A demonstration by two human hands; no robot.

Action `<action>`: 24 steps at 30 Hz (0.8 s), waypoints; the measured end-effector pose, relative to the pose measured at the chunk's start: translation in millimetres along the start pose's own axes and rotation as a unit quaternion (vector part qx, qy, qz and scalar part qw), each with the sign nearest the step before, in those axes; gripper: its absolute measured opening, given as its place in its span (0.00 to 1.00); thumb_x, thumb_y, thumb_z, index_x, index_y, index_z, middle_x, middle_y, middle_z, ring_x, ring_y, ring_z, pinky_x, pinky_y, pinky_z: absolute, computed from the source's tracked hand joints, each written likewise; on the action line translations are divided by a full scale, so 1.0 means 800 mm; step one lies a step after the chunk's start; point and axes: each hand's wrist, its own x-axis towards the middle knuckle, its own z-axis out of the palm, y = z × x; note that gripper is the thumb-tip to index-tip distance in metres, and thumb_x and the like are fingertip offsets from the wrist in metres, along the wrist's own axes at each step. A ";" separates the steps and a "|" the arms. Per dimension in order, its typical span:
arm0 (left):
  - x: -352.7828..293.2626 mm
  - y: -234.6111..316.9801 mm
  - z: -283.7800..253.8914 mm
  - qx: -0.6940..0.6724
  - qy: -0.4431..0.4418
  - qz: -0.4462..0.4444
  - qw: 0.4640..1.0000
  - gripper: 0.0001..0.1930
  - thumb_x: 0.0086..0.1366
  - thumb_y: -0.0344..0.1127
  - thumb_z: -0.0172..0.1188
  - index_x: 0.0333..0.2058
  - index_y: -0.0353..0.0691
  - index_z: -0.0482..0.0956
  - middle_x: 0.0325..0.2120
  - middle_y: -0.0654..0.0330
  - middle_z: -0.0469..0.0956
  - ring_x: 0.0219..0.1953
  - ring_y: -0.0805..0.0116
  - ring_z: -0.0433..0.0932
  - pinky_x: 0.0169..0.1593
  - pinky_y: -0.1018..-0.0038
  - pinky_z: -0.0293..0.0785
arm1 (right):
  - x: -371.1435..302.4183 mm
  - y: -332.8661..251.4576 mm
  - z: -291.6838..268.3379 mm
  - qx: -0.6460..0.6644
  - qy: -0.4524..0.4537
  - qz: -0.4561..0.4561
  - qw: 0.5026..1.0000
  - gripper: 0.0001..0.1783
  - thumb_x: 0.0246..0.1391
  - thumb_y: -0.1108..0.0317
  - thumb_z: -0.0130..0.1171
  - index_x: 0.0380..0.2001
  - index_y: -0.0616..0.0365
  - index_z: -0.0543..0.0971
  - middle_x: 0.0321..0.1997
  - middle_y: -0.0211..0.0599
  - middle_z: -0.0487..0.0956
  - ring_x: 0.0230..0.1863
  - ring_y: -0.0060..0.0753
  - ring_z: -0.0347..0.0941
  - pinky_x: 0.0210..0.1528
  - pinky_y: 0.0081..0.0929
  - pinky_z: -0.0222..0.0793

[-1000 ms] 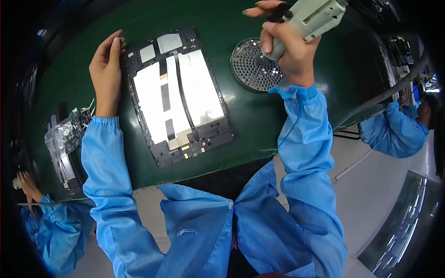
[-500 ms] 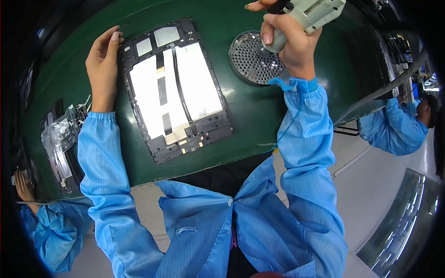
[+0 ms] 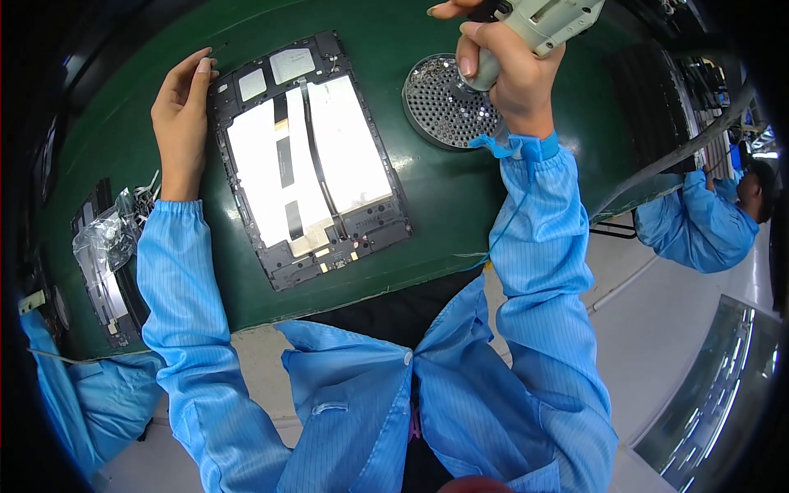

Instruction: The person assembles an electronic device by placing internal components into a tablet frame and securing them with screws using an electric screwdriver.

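Observation:
A pale grey-green electric screwdriver (image 3: 552,23) is gripped in my right hand (image 3: 522,82), fingers wrapped round its lower end. Its nose points down at a round metal screw tray (image 3: 436,111) full of small holes, with loose screws scattered on top; the bit is hidden. To the left lies an opened tablet (image 3: 349,148), dark-framed with bright silver panels and a black ribbon cable down its middle. Beside its upper left corner, my left hand (image 3: 182,115) is closed in a pinch on a thin dark tool (image 3: 220,51), too fine to identify.
Left of my forearm, a clear plastic bag (image 3: 105,240) rests on another dark tablet part (image 3: 115,308). Dark panels (image 3: 653,107) are stacked at the right, near a thick grey cable (image 3: 699,156). Blue-sleeved co-workers sit at right (image 3: 690,220) and left (image 3: 103,403).
My right hand and the screwdriver have shifted slightly left over the screw tray. My left hand stays almost still. The left co-worker's hand has gone out of sight.

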 end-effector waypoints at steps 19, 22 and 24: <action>-0.003 0.014 -0.007 -0.001 -0.067 -0.029 0.997 0.14 0.70 0.37 0.62 0.49 0.35 0.82 0.39 0.60 0.83 0.41 0.76 0.79 0.46 0.80 0.75 | 0.006 0.005 0.002 -0.039 -0.054 -0.061 0.996 0.13 0.54 0.81 0.57 0.44 0.70 0.80 0.40 0.50 0.85 0.20 0.23 0.75 0.20 0.22 0.70; -0.005 0.017 -0.009 -0.019 -0.118 -0.046 0.992 0.13 0.68 0.36 0.63 0.47 0.34 0.83 0.38 0.61 0.84 0.40 0.76 0.79 0.46 0.81 0.75 | 0.006 -0.011 0.004 -0.052 -0.039 -0.075 0.995 0.14 0.54 0.81 0.55 0.45 0.72 0.79 0.41 0.52 0.85 0.20 0.23 0.74 0.20 0.22 0.70; -0.012 0.029 -0.013 -0.106 -0.159 -0.083 0.978 0.14 0.68 0.35 0.63 0.47 0.31 0.82 0.39 0.57 0.84 0.43 0.73 0.81 0.49 0.79 0.75 | 0.009 -0.030 0.017 -0.064 -0.034 -0.082 0.994 0.17 0.53 0.78 0.55 0.46 0.74 0.78 0.43 0.54 0.84 0.19 0.23 0.71 0.20 0.21 0.68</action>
